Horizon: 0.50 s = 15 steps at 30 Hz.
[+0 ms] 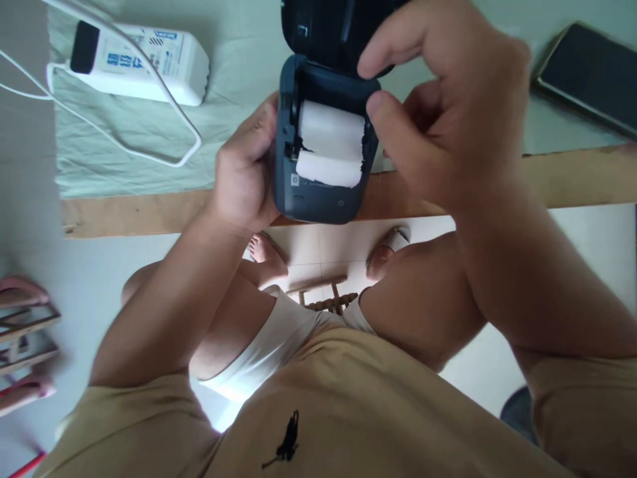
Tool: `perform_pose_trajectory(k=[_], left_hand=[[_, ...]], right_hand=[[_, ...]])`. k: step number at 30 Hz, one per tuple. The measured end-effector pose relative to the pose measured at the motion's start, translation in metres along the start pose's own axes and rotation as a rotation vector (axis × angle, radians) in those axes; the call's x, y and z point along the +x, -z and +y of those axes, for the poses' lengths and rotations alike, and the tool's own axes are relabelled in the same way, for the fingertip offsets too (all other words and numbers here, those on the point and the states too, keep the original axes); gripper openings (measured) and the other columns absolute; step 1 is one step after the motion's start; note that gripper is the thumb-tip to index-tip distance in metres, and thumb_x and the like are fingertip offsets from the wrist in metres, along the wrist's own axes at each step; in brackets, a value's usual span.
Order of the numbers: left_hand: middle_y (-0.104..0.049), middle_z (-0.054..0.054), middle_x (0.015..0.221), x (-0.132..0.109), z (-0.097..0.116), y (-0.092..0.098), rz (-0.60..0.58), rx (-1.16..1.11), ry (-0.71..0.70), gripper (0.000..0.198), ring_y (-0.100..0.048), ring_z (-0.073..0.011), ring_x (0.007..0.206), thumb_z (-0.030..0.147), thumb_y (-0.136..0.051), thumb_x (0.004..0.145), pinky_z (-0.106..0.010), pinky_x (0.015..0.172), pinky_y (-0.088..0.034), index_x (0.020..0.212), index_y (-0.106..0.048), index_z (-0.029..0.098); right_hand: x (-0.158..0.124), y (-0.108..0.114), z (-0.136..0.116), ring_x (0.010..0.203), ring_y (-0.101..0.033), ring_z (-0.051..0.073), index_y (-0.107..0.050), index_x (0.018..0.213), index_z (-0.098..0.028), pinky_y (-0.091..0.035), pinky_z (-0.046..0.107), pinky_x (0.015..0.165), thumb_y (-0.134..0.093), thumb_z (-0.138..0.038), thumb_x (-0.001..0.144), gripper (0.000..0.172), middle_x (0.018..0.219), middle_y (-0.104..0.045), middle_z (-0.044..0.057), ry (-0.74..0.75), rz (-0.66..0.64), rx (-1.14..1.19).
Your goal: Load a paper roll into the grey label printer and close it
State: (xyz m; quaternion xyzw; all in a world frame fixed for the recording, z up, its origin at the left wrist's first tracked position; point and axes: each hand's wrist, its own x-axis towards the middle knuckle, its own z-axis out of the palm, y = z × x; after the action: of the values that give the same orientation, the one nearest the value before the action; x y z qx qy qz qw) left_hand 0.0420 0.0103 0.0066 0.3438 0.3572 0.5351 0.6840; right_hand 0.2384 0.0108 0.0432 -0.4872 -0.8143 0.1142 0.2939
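My left hand (249,169) is wrapped round the left side of a small dark label printer (318,206), held over the front edge of the table. Its black lid (323,30) is swung up and back. Inside lies a roll of white paper (331,129), with a torn-edged end (331,167) coming out over the printer's front. My right hand (442,106) is at the printer's upper right corner. Its thumb and forefinger are apart with nothing seen between them, and the forefinger tip overlaps the lid; whether it touches is unclear. The other fingers are partly hidden.
A white power bank (164,63) with a white cable (192,143) lies at the left on the green cloth (239,40). A dark phone (592,76) rests at the right. The wooden table edge (124,212) runs below; a pink-and-wood rack-like object (24,332) stands lower left.
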Motion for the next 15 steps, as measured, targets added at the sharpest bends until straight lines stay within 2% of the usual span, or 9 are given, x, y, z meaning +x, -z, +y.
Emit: perform_pose_trajectory(k=[3, 6, 8, 11, 15], left_hand=[[-0.074, -0.007, 0.086, 0.001, 0.0, 0.0, -0.022, -0.045, 0.018, 0.033, -0.067, -0.0245, 0.125, 0.022, -0.04, 0.106, -0.036, 0.112, -0.053, 0.09, -0.069, 0.017], [-0.07, -0.007, 0.082, 0.001, 0.002, -0.001, -0.002, -0.073, 0.046, 0.034, -0.07, -0.025, 0.118, 0.022, -0.04, 0.106, -0.036, 0.109, -0.056, 0.087, -0.068, 0.016], [-0.069, -0.006, 0.082, 0.002, 0.002, -0.002, 0.02, -0.063, 0.06, 0.034, -0.071, -0.0251, 0.108, 0.022, -0.04, 0.105, -0.037, 0.104, -0.058, 0.085, -0.068, 0.017], [-0.066, -0.006, 0.081, 0.004, 0.001, -0.003, 0.077, -0.023, 0.057, 0.031, -0.07, -0.0254, 0.099, 0.024, -0.044, 0.102, -0.041, 0.103, -0.058, 0.083, -0.068, 0.017], [-0.065, -0.007, 0.078, 0.004, 0.0, 0.0, 0.047, -0.033, 0.058, 0.03, -0.069, -0.0266, 0.104, 0.024, -0.045, 0.103, -0.042, 0.108, -0.055, 0.085, -0.068, 0.017]], right_hand=[[0.019, 0.005, -0.011, 0.12, -0.07, 0.03, -0.067, 0.131, -0.021, -0.053, 0.051, 0.114, -0.053, -0.029, 0.095, 0.04, 0.13, -0.07, 0.001, -0.05, -0.187, -0.198], [0.033, 0.009, -0.028, 0.139, -0.058, 0.039, -0.068, 0.132, -0.025, -0.049, 0.062, 0.118, -0.05, -0.034, 0.098, 0.04, 0.145, -0.061, 0.001, -0.144, -0.342, -0.366], [0.038, 0.01, -0.039, 0.143, -0.054, 0.042, -0.069, 0.132, -0.026, -0.05, 0.063, 0.114, -0.047, -0.035, 0.1, 0.039, 0.147, -0.058, 0.002, -0.223, -0.413, -0.448], [0.04, 0.011, -0.048, 0.139, -0.056, 0.047, -0.067, 0.134, -0.027, -0.053, 0.065, 0.104, -0.044, -0.035, 0.103, 0.039, 0.141, -0.061, 0.006, -0.272, -0.472, -0.509], [0.043, 0.008, -0.047, 0.133, -0.058, 0.052, -0.06, 0.137, -0.031, -0.052, 0.072, 0.099, -0.054, -0.043, 0.1, 0.039, 0.138, -0.061, 0.01, -0.233, -0.521, -0.523]])
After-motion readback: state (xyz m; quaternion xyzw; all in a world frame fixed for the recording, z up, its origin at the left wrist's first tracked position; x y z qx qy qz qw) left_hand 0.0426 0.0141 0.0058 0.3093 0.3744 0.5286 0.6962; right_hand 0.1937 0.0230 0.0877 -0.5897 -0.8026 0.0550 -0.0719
